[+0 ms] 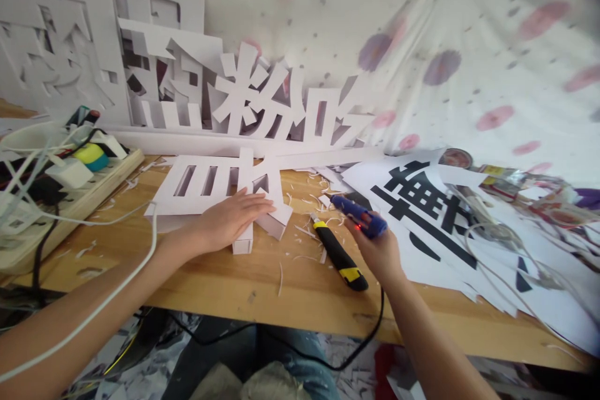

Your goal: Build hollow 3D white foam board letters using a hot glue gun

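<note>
My left hand (241, 215) lies flat, fingers stretched out, on a white foam-board character (201, 169) with cut-out slots. The character rests on the wooden table, its thick side walls showing at the near edge. In my right hand (377, 250) is a blue glue gun (359, 214) with a small red light lit and its nozzle pointing left, apart from the character. Its black cord hangs down over the table edge. Between the hands lies a black and yellow utility knife (340, 255), its tip toward the back, with thin white scraps around it.
White cut-out characters (255, 94) and boards lean against the curtain at the back. Printed paper sheets (412, 212) cover the right side. A wooden rack (117, 184) with chargers and cables stands left. A white cable crosses my left forearm.
</note>
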`<state>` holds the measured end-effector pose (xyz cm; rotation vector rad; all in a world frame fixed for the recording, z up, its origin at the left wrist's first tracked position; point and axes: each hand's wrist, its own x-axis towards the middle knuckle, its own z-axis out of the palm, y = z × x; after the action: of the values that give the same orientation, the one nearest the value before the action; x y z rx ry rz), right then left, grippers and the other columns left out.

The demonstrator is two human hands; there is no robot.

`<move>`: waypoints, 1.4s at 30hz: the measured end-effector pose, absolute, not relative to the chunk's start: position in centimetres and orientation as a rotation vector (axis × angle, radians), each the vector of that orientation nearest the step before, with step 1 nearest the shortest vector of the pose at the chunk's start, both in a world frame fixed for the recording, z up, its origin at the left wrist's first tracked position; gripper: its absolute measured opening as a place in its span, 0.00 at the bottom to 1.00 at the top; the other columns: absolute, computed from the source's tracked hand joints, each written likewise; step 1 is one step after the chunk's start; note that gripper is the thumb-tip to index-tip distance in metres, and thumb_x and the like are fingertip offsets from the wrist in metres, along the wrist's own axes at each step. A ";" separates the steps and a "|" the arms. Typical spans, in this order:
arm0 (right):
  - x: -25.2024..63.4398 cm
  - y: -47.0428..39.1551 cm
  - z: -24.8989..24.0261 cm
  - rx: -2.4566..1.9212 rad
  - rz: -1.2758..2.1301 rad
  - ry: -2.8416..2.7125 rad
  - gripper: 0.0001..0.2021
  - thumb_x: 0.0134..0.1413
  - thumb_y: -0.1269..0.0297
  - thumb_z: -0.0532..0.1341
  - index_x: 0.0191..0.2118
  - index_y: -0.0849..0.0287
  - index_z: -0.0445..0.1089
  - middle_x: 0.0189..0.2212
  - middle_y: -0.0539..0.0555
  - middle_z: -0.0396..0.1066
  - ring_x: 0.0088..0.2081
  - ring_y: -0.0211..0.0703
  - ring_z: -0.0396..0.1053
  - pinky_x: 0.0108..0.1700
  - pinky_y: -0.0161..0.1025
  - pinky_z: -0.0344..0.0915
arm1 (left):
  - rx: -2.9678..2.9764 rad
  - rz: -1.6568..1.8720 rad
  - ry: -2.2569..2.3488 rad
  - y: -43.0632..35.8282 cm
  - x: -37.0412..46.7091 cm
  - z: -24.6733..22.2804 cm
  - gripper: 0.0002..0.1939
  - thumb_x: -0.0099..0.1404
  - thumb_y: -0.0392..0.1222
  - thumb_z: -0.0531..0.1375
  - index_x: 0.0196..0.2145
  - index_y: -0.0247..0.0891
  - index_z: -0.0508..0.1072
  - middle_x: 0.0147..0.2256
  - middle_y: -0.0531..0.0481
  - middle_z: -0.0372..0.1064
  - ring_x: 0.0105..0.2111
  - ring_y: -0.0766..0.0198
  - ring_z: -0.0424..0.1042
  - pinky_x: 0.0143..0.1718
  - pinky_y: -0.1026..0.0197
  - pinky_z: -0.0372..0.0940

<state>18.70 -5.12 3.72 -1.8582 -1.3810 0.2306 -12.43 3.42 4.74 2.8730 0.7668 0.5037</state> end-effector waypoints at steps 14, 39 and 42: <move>19.0 6.0 1.4 -2.102 0.296 -1.428 0.23 0.47 0.43 0.59 0.35 0.60 0.73 0.31 0.60 0.75 0.38 0.55 0.74 0.38 0.43 0.66 | 2.867 0.402 0.780 3.3 -12.6 5.2 0.23 0.70 0.34 0.42 0.59 0.47 0.59 0.60 0.54 0.57 0.61 0.65 0.54 0.65 0.49 0.42; 12.4 -1.5 2.5 -0.959 0.063 -2.351 0.28 0.50 0.83 0.46 0.56 0.64 0.64 0.56 0.59 0.65 0.60 0.45 0.58 0.58 0.48 0.62 | 2.877 0.296 0.757 3.4 -12.5 5.5 0.25 0.69 0.33 0.42 0.61 0.46 0.57 0.61 0.56 0.55 0.63 0.66 0.50 0.65 0.50 0.40; 12.5 -1.6 2.6 -0.957 0.053 -2.372 0.28 0.51 0.83 0.46 0.57 0.63 0.64 0.56 0.59 0.64 0.61 0.45 0.57 0.58 0.49 0.62 | 2.892 0.279 0.759 3.4 -12.5 5.4 0.25 0.69 0.32 0.42 0.61 0.45 0.58 0.61 0.56 0.55 0.63 0.66 0.50 0.65 0.51 0.40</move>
<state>12.48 -1.64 2.62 -0.9572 -2.3719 0.0530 -12.48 3.44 5.43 2.8917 0.7593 0.2790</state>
